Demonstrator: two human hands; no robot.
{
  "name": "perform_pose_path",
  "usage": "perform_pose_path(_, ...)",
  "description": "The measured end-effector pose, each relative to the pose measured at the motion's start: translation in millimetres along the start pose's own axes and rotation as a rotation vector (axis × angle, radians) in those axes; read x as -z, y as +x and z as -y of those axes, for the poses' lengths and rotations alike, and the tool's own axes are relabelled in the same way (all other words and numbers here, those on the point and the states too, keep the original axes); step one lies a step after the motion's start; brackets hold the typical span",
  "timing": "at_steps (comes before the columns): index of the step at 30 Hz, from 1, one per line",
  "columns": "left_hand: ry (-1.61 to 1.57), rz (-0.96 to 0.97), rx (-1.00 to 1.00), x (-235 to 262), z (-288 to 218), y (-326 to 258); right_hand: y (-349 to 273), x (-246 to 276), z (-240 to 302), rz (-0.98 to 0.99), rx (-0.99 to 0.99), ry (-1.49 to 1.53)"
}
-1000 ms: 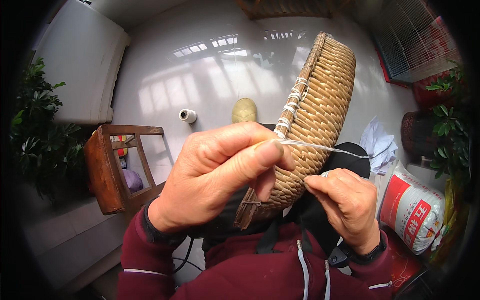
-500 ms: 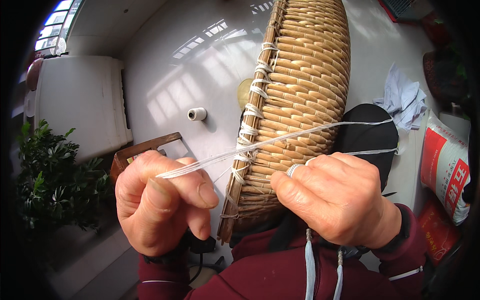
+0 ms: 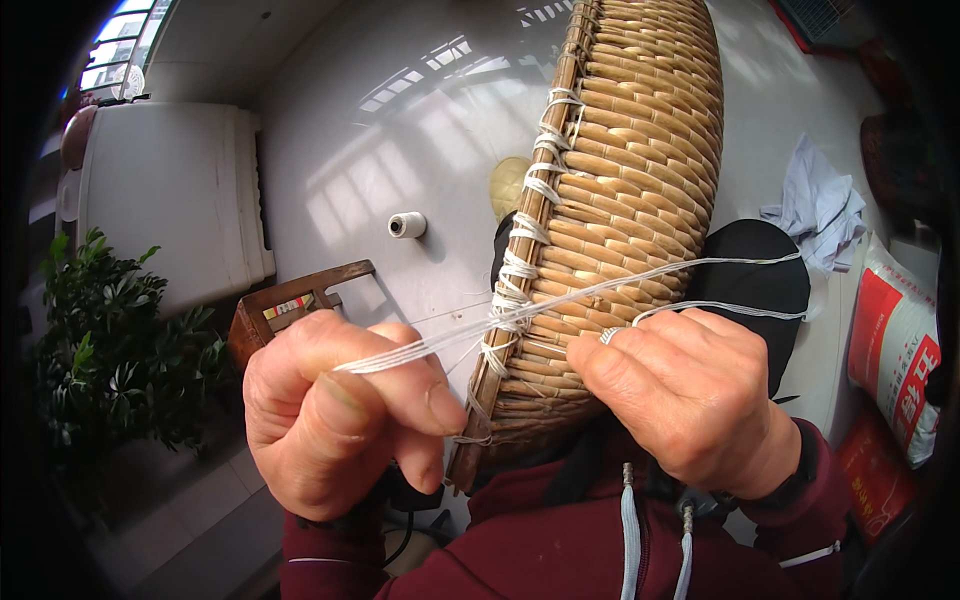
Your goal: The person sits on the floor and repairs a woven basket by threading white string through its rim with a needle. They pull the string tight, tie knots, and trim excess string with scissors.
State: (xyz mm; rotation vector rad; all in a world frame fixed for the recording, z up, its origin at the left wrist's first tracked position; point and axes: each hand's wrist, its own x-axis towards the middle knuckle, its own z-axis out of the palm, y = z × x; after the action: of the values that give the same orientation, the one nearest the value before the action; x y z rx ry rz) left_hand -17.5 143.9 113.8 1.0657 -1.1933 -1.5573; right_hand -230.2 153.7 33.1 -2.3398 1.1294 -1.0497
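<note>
A woven basket (image 3: 640, 190) of thick tan strands lies across my lap. White cord is wound around its wooden rim (image 3: 570, 75). Pinched between the thumb and fingers of my left hand (image 3: 345, 415) are several strands of white thread (image 3: 430, 343), stretched over the basket and looping out at the right. My right hand (image 3: 690, 390) is closed in front of the basket's side, with the lower run of that thread coming out of its grip. A metal ring shows on one of its fingers. Whatever else lies inside that fist is hidden.
A white thread spool (image 3: 406, 225) lies on the pale floor beyond a wooden stool (image 3: 300, 300). Left are a leafy plant (image 3: 110, 330) and a white cabinet (image 3: 170, 200). Right are a crumpled cloth (image 3: 820, 205) and a red-and-white sack (image 3: 895, 345).
Both hands and the basket appear slightly farther right, as does the whole scene. The pinch on the thread and the closed right hand look the same.
</note>
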Motion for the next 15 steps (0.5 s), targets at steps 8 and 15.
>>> perform_pose_path(8,-0.049,-0.077,0.06,-4,-4,-3,3,9,-4,0.036,0.045,-0.052)
perform_pose_path(15,0.105,-0.08,0.061,-13,-10,4,8,14,0,0.047,0.05,-0.035)
